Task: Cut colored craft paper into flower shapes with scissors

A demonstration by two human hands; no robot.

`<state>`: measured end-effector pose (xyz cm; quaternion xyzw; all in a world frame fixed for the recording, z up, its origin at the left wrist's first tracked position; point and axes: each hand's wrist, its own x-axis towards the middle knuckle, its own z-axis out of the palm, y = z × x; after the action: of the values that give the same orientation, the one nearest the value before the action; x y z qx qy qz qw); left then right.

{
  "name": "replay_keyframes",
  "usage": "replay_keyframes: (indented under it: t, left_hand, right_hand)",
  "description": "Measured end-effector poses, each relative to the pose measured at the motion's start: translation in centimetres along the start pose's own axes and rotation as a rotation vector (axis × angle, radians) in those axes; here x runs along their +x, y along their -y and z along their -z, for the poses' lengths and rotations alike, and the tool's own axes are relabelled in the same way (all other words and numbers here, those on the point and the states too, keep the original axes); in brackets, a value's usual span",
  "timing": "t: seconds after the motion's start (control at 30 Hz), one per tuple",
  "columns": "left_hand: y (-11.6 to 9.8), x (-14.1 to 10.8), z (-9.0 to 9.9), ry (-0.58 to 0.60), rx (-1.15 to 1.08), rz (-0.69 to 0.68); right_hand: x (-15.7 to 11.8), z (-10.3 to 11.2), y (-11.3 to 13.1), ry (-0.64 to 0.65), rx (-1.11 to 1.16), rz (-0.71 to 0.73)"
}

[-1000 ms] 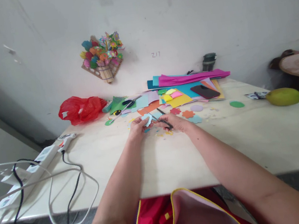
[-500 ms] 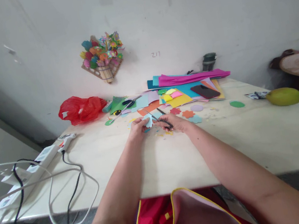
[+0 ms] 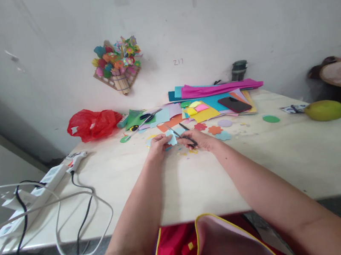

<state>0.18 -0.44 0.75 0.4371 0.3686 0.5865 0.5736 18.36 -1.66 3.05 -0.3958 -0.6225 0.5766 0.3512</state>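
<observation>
Pinched in my left hand (image 3: 159,143) is a light blue paper flower (image 3: 171,136) with a scalloped edge. My right hand (image 3: 200,139) grips dark-handled scissors (image 3: 188,139), whose blades stand apart and point up and left, close to the paper's right side. Whether the blades touch the paper I cannot tell. Small yellow paper scraps (image 3: 193,152) lie on the table below the hands. Beside my right hand are a red paper flower (image 3: 200,126), an orange paper flower (image 3: 215,130), a blue paper flower (image 3: 223,136) and a lilac paper circle (image 3: 224,123).
Coloured paper sheets (image 3: 207,114) and a phone (image 3: 234,104) lie at the back, with a second pair of scissors (image 3: 147,117) and a red plastic bag (image 3: 94,124) to the left. A power strip (image 3: 46,181) with loose cables is at left. A green-yellow fruit (image 3: 325,110) sits right.
The light blue paper flower has turned and shifted slightly to the right in my left hand. My right hand and the scissors stay almost in place.
</observation>
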Motion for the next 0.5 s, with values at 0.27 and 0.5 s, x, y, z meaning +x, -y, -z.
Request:
replay_keyframes:
  t: [0.27,0.5]
  left_hand:
    - [0.05,-0.01,-0.03,0.001,0.008,-0.005]
    - [0.05,0.07,-0.02,-0.021,0.008,-0.007]
  right_hand:
    - [-0.08,-0.23,0.19,-0.007,-0.007,-0.022]
    - [-0.38,-0.78,0.84,-0.046,-0.015,-0.019]
